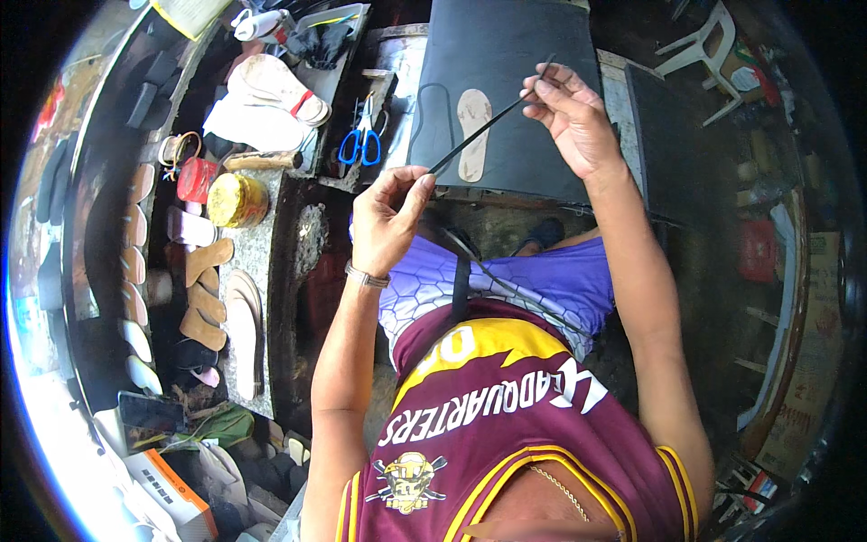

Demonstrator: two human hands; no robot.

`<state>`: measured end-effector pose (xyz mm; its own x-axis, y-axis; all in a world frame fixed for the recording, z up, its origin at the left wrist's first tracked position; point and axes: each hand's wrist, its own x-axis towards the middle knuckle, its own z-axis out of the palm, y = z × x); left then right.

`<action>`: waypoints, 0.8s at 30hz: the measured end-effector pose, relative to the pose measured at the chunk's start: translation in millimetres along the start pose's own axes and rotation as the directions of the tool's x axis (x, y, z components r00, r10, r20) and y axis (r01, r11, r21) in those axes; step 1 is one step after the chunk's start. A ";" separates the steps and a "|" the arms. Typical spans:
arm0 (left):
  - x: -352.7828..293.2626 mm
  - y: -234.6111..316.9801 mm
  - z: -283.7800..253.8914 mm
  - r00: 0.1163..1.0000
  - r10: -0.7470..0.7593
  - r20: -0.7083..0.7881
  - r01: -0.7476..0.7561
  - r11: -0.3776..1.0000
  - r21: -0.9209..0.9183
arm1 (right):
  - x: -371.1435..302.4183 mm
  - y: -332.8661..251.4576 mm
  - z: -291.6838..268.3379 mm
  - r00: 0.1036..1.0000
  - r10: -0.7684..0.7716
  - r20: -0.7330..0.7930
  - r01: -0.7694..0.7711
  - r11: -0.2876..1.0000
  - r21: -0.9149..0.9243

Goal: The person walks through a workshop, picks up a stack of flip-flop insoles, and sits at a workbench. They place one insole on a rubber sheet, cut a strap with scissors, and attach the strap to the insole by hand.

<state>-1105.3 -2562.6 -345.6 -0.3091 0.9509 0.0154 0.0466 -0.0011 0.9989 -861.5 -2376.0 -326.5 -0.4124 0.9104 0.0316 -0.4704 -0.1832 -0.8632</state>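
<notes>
Two pinched grips, each thumb closed against fingers, hold one thin black flexible strip point(493, 126) stretched straight over a pale, scuffed, foot-shaped insole point(472, 161).

The left hand point(390, 217) nips the strip below and left of the insole; the right hand point(575, 117) pinches it up and to the right of the insole, other fingers loosely bent, a short tip poking past. From where I stand, gripping at two well-separated spots probably lets it be held taut; whether it touches the insole I can't tell. The insole lies on a smooth black sheet point(519, 41), likely for a flat bed. Left of the insole rest blue-handled metal scissors point(365, 128), handles on the near side, perhaps for easy reach; farther left sits a squat, stained yellow tub point(237, 200), apparently out of the way.
</notes>
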 end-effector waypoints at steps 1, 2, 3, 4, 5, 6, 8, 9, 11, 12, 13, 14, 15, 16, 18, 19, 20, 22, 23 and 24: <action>-2.0 3.7 -3.8 0.999 0.045 -0.017 -0.044 0.997 0.060 | -1.9 0.2 -2.0 1.000 -0.003 0.028 0.002 1.000 0.028; -3.6 7.2 -7.7 0.992 0.109 -0.061 -0.095 0.975 0.202 | -4.4 1.0 -3.8 0.999 0.004 0.050 -0.006 0.999 0.048; -6.7 10.9 -12.0 0.984 0.168 -0.054 -0.146 0.947 0.285 | -7.4 1.8 -5.8 0.999 0.004 0.042 -0.007 0.998 0.062; -9.6 14.4 -16.2 0.974 0.222 -0.040 -0.191 0.905 0.380 | -10.7 3.1 -7.7 0.998 0.038 0.048 -0.040 0.999 0.038; -12.3 17.4 -19.8 0.957 0.289 -0.031 -0.242 0.851 0.467 | -13.9 4.6 -9.7 0.994 0.048 0.096 -0.053 0.998 0.047; -14.1 19.3 -21.8 0.950 0.308 -0.050 -0.253 0.854 0.455 | -17.7 6.6 -12.5 0.992 0.071 0.105 -0.076 0.996 0.041; -18.2 22.5 -27.1 0.949 0.309 -0.060 -0.249 0.854 0.457 | -24.0 12.1 -20.0 0.987 0.145 0.066 -0.146 0.989 0.009; -19.4 23.1 -29.4 0.948 0.311 -0.065 -0.249 0.854 0.456 | -26.5 15.1 -26.6 0.982 0.177 0.070 -0.178 0.984 -0.005; -20.6 22.7 -33.8 0.956 0.285 -0.072 -0.228 0.871 0.435 | -30.5 23.5 -47.1 0.966 0.256 0.033 -0.254 0.966 -0.049; -21.1 22.0 -36.8 0.955 0.284 -0.081 -0.224 0.875 0.429 | -32.1 28.7 -61.8 0.966 0.258 -0.001 -0.254 0.949 -0.185; -22.0 20.8 -39.9 0.976 0.187 -0.114 -0.148 0.946 0.289 | -34.9 32.6 -80.5 0.977 0.214 -0.014 -0.206 0.916 -0.345; -22.9 19.5 -43.7 0.986 0.096 -0.139 -0.076 0.987 0.144 | -35.8 38.8 -101.3 0.967 0.203 -0.157 -0.255 0.823 -0.507; -24.0 18.3 -48.6 0.989 -0.013 -0.149 0.012 1.000 -0.005 | -38.2 44.3 -124.5 0.935 0.175 -0.308 -0.336 0.710 -0.619; -25.4 17.1 -54.2 0.990 -0.033 -0.138 0.024 0.998 -0.062 | -39.8 52.9 -147.6 0.870 0.084 -0.486 -0.438 0.585 -0.683; -28.5 15.4 -67.9 0.984 -0.135 -0.117 0.108 0.971 -0.212 | -45.5 66.4 -194.0 0.828 -0.270 -0.492 -0.484 0.101 -0.869; -30.0 14.6 -74.7 0.977 -0.186 -0.104 0.150 0.946 -0.287 | -56.4 68.4 -216.0 0.796 -0.284 -0.535 -0.574 -0.072 -0.816; -30.9 13.6 -80.8 0.970 -0.229 -0.085 0.190 0.926 -0.327 | -66.1 75.1 -232.6 0.788 -0.329 -0.520 -0.593 -0.178 -0.786; -32.3 11.1 -91.0 0.955 -0.295 -0.018 0.251 0.841 -0.479 | -77.5 82.7 -256.8 0.766 -0.229 -0.600 -0.636 -0.139 -0.759; -32.5 9.6 -95.0 0.945 -0.326 0.021 0.285 0.790 -0.544 | -81.1 86.4 -263.2 0.769 -0.235 -0.594 -0.631 -0.133 -0.764; -31.3 7.8 -98.4 0.928 -0.364 0.073 0.332 0.723 -0.607 | -84.9 86.5 -267.2 0.771 -0.240 -0.590 -0.627 -0.126 -0.769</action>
<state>-1188.8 -2622.8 -333.9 -0.2341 0.9059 -0.3528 -0.6450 0.1268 0.7536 -658.8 -2370.0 -538.5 0.2551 0.9647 -0.0652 0.9177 -0.2628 -0.2979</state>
